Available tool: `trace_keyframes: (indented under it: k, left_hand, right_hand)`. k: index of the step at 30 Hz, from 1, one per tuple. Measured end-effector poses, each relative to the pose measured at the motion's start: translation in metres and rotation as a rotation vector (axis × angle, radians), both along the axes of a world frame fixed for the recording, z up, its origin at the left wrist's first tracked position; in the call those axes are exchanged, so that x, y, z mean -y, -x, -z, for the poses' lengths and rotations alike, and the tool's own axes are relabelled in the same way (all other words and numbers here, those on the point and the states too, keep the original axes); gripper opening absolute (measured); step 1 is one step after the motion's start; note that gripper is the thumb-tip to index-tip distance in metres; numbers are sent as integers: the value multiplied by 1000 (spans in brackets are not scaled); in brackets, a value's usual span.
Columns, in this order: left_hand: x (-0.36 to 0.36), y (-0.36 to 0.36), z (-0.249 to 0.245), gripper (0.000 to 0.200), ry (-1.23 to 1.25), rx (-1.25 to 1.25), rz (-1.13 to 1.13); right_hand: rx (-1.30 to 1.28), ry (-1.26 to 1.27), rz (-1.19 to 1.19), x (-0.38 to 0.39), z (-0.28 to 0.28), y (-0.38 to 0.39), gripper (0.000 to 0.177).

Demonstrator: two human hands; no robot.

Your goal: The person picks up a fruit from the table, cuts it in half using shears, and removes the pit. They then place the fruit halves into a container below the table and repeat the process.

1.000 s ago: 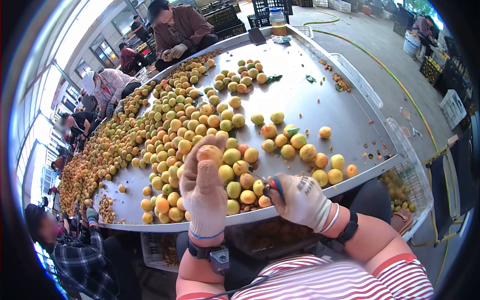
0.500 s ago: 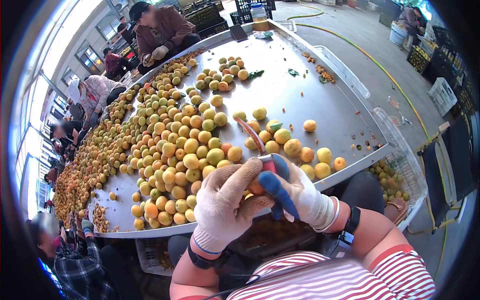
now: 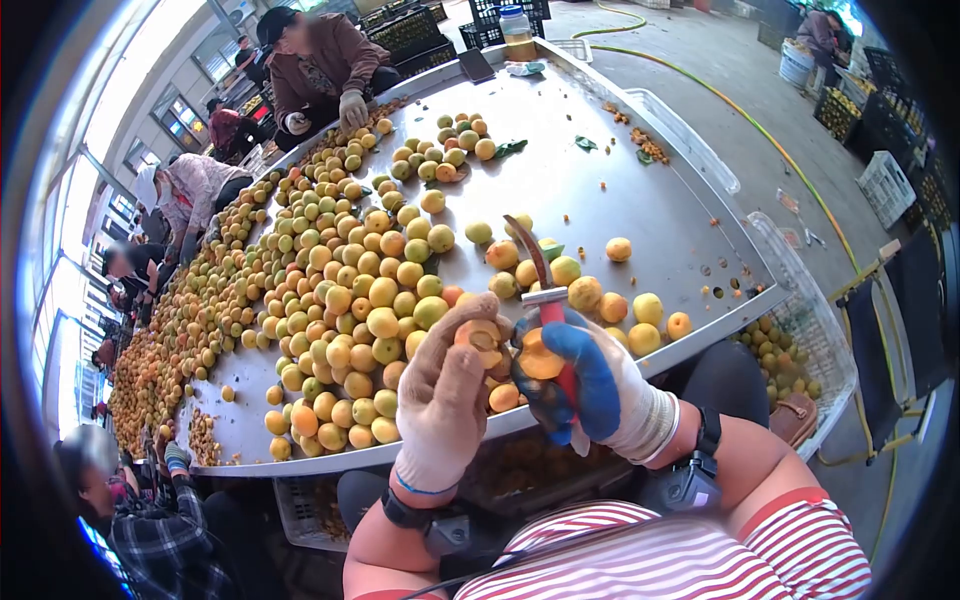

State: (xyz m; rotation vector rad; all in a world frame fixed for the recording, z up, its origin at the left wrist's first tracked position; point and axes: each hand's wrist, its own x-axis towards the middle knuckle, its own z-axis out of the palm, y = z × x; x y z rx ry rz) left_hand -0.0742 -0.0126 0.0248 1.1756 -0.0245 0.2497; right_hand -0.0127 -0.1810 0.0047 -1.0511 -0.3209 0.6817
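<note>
My left hand (image 3: 440,405), in a white and tan work glove, pinches one apricot half (image 3: 481,340) with its cut face and hollow toward me. Close beside it, my right hand (image 3: 596,385), in a white glove with blue fingertips, grips the red handle of a curved knife (image 3: 530,250). The knife's thin blade points up and away. Against that handle the same hand holds another apricot half (image 3: 541,358), orange flesh showing. Beyond both hands lie whole apricots (image 3: 382,322) heaped on the metal table (image 3: 560,130).
Several co-workers sit along the table's far left side, one person (image 3: 325,60) at the back. A plastic crate (image 3: 840,370) with apricots stands at my right. Another crate (image 3: 300,510) is under the front edge. A yellow-green hose (image 3: 720,95) crosses the floor.
The apricot, earlier enclosed between my hands, is now in two halves, one per hand. My hands have drawn slightly apart. The person at the back has lowered a hand to the fruit.
</note>
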Motion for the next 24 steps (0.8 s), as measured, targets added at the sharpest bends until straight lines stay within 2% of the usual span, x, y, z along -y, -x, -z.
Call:
trace_keyframes:
  k: [1,2,4,6,9,10,12,14,17,19,24]
  left_hand:
    - [-2,-3,0,42,116,-30,31]
    - [-3,-3,-2,42,115,-30,28]
    - [-4,-3,-8,41,186,-62,58]
    - [-9,-5,-7,41,205,-47,87]
    - [-15,-9,-9,41,154,-75,70]
    - [-18,-11,-8,41,131,-97,14]
    - [-24,-13,-4,41,108,-121,-44]
    - [-33,-14,-3,40,110,-134,-28]
    - [-43,-19,3,40,60,-164,-76]
    - [-49,-22,8,40,108,-143,-79]
    - [-61,-26,12,39,192,-130,-67]
  right_hand:
    - [124,-31,-21,4,2,-2,30]
    - [124,-33,-24,3,0,-3,30]
    - [-13,-134,16,4,-7,-4,29]
    - [-81,-51,60,3,-21,-2,29]
    - [106,127,-234,10,-25,-8,29]
    - [198,125,-234,7,-23,-6,28]
    - [450,297,-299,5,-24,-5,26]
    - [534,278,-404,2,-15,-4,27]
    - [500,327,-504,2,-16,-2,26]
    - [625,291,-579,2,-17,-2,26]
    - [547,301,-578,1,-12,-2,26]
